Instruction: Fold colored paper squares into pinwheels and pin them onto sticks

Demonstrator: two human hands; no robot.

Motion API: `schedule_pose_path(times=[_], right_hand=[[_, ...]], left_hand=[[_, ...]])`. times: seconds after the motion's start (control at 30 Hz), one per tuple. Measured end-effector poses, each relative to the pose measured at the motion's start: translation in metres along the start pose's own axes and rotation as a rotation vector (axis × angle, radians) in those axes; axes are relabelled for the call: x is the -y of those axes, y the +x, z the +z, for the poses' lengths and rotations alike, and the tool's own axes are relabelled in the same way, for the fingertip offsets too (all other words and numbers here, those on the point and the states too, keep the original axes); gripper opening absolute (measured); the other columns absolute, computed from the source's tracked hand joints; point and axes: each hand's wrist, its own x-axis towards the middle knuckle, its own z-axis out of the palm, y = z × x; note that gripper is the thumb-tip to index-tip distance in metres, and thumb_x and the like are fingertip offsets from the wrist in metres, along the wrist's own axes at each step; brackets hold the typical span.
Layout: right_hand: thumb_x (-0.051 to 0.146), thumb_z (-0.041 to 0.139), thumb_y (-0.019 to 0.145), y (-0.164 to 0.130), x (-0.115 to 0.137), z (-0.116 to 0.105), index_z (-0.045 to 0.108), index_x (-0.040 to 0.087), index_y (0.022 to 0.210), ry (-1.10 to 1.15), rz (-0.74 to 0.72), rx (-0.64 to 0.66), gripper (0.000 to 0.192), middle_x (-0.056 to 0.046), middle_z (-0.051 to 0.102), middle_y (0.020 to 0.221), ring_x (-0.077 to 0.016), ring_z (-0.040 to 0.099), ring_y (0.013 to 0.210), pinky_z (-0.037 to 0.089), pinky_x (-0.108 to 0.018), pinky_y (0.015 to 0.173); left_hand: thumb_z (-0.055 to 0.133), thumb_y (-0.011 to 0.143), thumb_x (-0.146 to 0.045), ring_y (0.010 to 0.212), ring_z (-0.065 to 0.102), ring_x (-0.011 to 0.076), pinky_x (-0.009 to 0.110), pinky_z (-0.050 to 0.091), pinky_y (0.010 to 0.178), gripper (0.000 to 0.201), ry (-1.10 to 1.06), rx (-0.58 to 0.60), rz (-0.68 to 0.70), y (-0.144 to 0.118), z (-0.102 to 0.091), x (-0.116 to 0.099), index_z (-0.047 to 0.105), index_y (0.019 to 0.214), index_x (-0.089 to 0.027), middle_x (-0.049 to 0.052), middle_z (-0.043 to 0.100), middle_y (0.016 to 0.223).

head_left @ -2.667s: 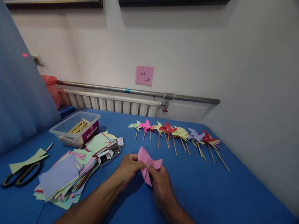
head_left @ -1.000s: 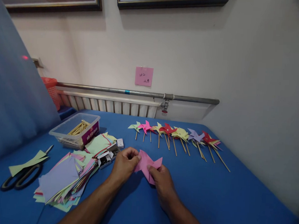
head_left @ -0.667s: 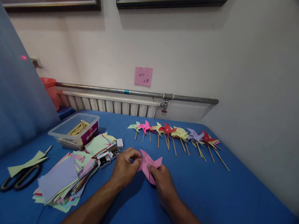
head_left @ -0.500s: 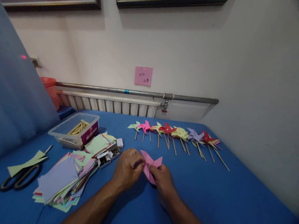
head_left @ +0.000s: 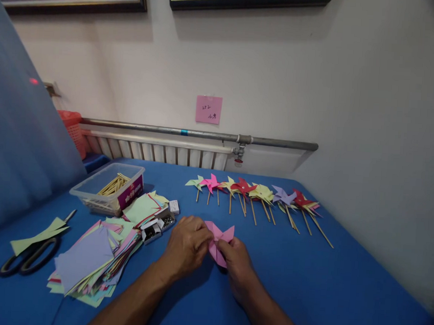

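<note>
A pink folded paper pinwheel (head_left: 219,236) lies low over the blue table (head_left: 305,285), held between both hands. My left hand (head_left: 187,246) covers its left side, fingers curled over the middle of the paper. From below right, my right hand (head_left: 234,266) pinches the paper with its fingertips. The pinwheel's centre is hidden under my fingers. A row of several finished pinwheels on wooden sticks (head_left: 259,197) lies farther back on the table.
A stack of coloured paper squares (head_left: 93,258) lies at the left. Black scissors (head_left: 25,258) rest on a green scrap. A clear plastic box of wooden sticks (head_left: 108,185) and small open boxes of pins (head_left: 158,225) stand behind. A radiator (head_left: 159,151) runs along the wall.
The pinwheel has dropped lower toward the table. My left hand has moved right and closed over the paper's middle, covering more of it. My right hand has stayed nearly still.
</note>
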Motion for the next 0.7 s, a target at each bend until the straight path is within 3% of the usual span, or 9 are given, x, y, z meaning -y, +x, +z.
schedule_pose_path(times=[0.37,0.7], right_hand=[[0.047,0.079,0.073,0.0004,-0.0023,0.0002,0.069,0.018,0.078,0.055,-0.02,0.065,0.031,0.002,0.06,0.066,-0.0145,0.047,0.062,0.035,-0.028,0.06],[0.063,0.086,0.076,-0.0045,0.0064,0.0021,0.067,0.019,0.082,0.135,-0.051,0.109,0.048,0.002,0.06,0.072,-0.015,0.05,0.067,0.04,-0.028,0.064]], left_hand=[[0.057,0.103,-0.015,0.08,0.059,0.0208,0.038,0.038,0.075,0.024,0.138,0.012,0.078,0.0003,-0.0015,-0.0019,0.077,0.09,-0.02,0.006,0.07,0.087],[0.056,0.1,-0.012,0.08,0.056,0.0228,0.041,0.036,0.075,0.022,0.259,0.007,0.169,0.0,-0.0012,-0.0002,0.074,0.09,-0.02,0.008,0.071,0.089]])
